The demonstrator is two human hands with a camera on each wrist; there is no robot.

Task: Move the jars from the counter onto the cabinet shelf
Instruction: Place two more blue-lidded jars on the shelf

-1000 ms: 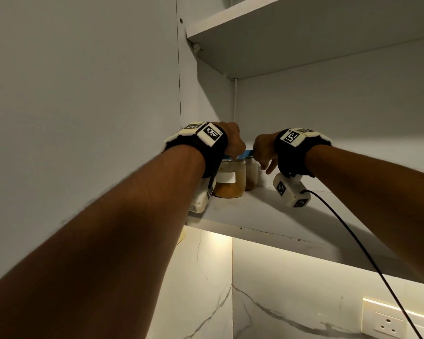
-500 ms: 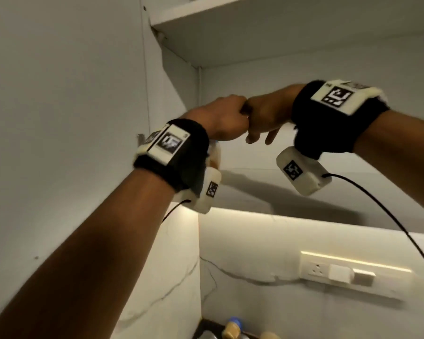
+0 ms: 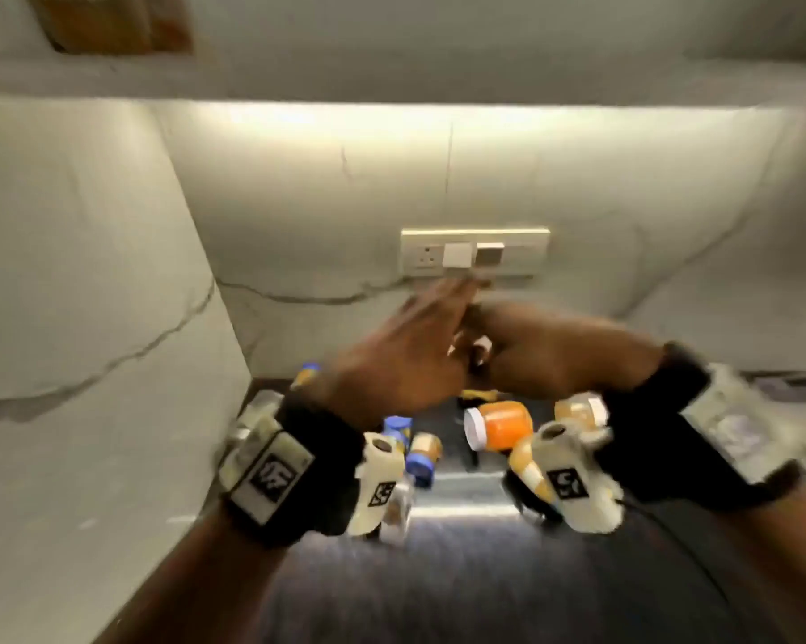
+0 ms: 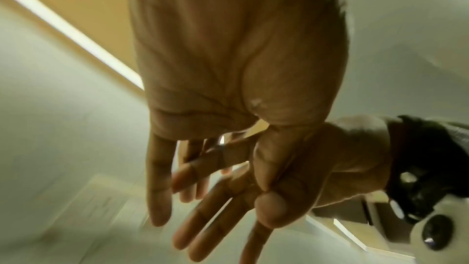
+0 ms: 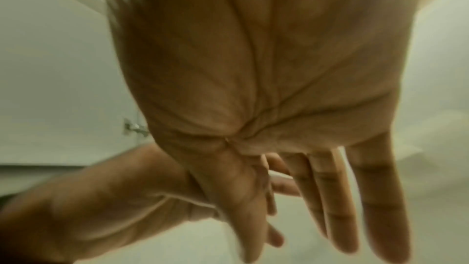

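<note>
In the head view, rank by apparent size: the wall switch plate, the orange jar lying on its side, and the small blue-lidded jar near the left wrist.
1. Switch plate, the largest.
2. Orange jar, lying on the counter.
3. Blue-lidded jar, the smallest.
Motion blur softens the edges and the jars are partly hidden, so their order is less sure.

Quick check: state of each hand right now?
Left hand: open, fingers straight, holding nothing.
Right hand: open, fingers extended, holding nothing.

Jars [image 3: 498,427] blurred, partly behind hands [image 3: 405,364].
</note>
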